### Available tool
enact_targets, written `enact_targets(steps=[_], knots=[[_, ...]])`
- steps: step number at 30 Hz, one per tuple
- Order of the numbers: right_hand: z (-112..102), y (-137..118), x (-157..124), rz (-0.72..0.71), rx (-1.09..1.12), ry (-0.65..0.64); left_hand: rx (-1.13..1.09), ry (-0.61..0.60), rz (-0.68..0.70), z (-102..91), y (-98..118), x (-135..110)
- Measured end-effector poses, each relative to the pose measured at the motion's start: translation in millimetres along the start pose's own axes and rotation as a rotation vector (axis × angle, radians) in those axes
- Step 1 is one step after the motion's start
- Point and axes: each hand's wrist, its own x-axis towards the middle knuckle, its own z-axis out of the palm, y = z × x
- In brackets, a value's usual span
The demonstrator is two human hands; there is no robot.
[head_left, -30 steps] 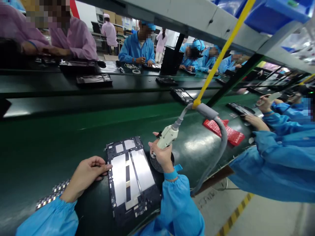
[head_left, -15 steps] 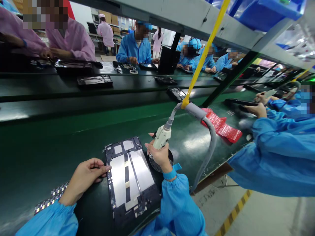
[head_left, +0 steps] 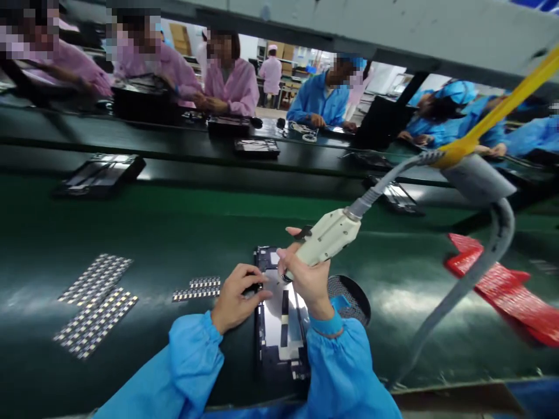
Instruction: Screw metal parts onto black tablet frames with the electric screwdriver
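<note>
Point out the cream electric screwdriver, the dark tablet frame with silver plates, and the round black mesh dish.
cream electric screwdriver (head_left: 327, 237), head view, on its body above the right hand's grip.
dark tablet frame with silver plates (head_left: 275, 326), head view, on the left silver plate.
round black mesh dish (head_left: 351, 294), head view, on its exposed mesh.

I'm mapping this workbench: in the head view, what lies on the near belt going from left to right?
Big strips of small parts → small strips → left hand → open tablet frame → right hand with electric screwdriver → round black dish → red bag.
</note>
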Motion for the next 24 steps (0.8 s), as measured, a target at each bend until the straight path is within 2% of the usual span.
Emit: enact_targets(steps=[4, 10, 14, 19, 24], knots=[[26, 10, -5, 0.061, -0.022, -0.047, -0.050, 0.030, 0.065, -1.3, 4, 3], [34, 20, -8, 0.052, -0.053, -0.064, -0.076, 0.044, 0.055, -8.7, 5, 7], [33, 26, -5, 0.066, -0.067, -0.063, -0.137, -0.029, -0.094, -20.1, -3, 10], [32, 37, 0, 0.078, -0.126, -0.056, -0.133, 0.142, -0.335, -24.2, -24, 10], [32, 44, 0, 0.076, -0.148, -0.040, -0.131, 0.185, -0.359, -20.3, -32, 9]])
